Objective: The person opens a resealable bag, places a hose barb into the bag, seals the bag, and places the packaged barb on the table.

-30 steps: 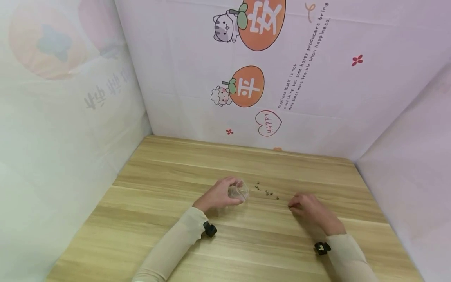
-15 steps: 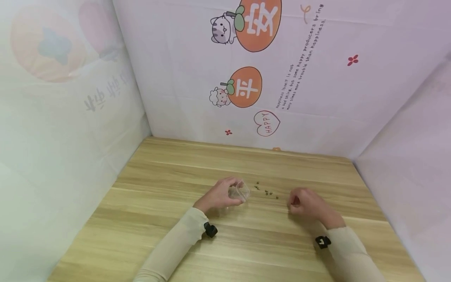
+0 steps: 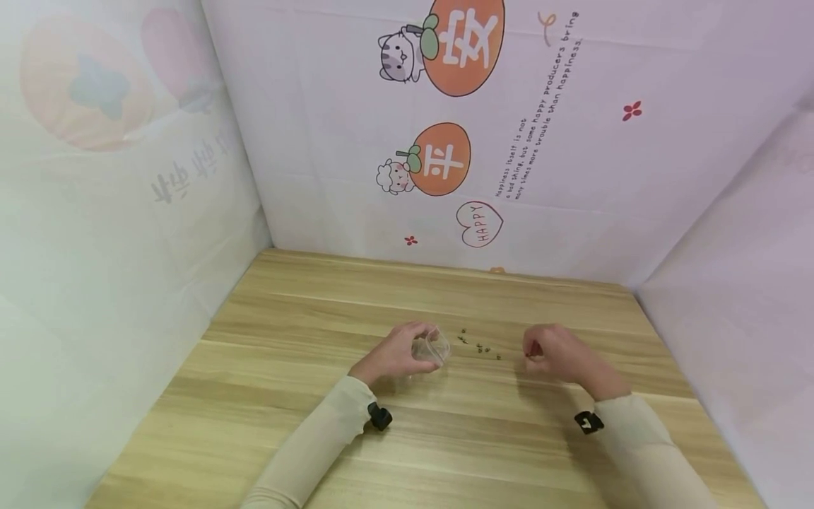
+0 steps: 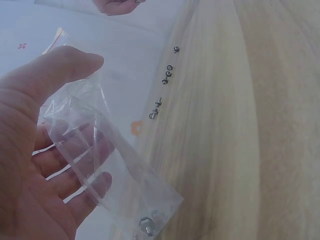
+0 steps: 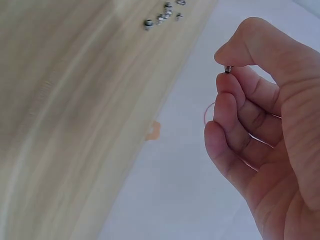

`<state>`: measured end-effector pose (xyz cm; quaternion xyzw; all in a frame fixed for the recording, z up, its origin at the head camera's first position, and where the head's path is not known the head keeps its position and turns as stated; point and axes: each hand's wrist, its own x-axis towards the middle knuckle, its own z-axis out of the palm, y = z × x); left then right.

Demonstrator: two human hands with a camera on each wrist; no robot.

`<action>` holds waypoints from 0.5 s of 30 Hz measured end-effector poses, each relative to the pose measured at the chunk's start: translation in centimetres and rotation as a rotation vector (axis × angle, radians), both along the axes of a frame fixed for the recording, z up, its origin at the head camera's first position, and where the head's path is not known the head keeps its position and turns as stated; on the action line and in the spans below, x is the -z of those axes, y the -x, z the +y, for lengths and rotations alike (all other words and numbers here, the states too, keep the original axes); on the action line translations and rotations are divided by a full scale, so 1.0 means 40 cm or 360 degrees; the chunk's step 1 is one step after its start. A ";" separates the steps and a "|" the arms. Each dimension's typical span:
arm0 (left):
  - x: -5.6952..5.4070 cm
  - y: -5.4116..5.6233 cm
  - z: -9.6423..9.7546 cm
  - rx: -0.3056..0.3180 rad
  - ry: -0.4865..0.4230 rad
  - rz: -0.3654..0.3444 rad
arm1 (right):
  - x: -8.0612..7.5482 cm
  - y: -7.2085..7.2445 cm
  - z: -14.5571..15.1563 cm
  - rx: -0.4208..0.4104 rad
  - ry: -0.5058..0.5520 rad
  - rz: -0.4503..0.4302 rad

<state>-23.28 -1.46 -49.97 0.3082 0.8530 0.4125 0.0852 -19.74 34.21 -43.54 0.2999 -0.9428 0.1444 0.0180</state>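
Observation:
My left hand (image 3: 393, 352) holds a clear plastic bag (image 3: 436, 345), its mouth spread towards the right. In the left wrist view the thumb and fingers curl about the bag (image 4: 131, 162), and a small metal screw (image 4: 147, 226) lies in its lower corner. Between thumb and index finger, my right hand (image 3: 562, 357) pinches another small screw (image 5: 228, 69), mostly hidden by the fingertips. That hand is raised over the table, right of a scattered line of several loose screws (image 3: 480, 348). These look silvery and dark, with washer-like collars.
The wood-grain table (image 3: 305, 438) runs back to a white printed cloth wall (image 3: 331, 177). Cloth also hangs at the left (image 3: 127, 268) and right sides. A black wrist camera (image 3: 379, 416) sits at the left cuff, another camera (image 3: 588, 422) at the right.
The right hand has lifted off the table with a screw between its fingertips. The left hand and the bag have stayed put, and the loose screws lie as before.

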 end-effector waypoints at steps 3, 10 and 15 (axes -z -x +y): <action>0.000 -0.002 0.000 0.0001 -0.0007 0.0007 | -0.018 0.003 -0.006 -0.0004 -0.0021 -0.0008; 0.001 -0.003 0.000 0.0005 -0.0021 0.0018 | -0.058 0.015 -0.031 -0.0044 -0.0037 0.0041; 0.000 -0.001 0.003 0.0008 -0.0020 0.0015 | -0.081 0.030 -0.059 -0.0074 -0.0050 0.0104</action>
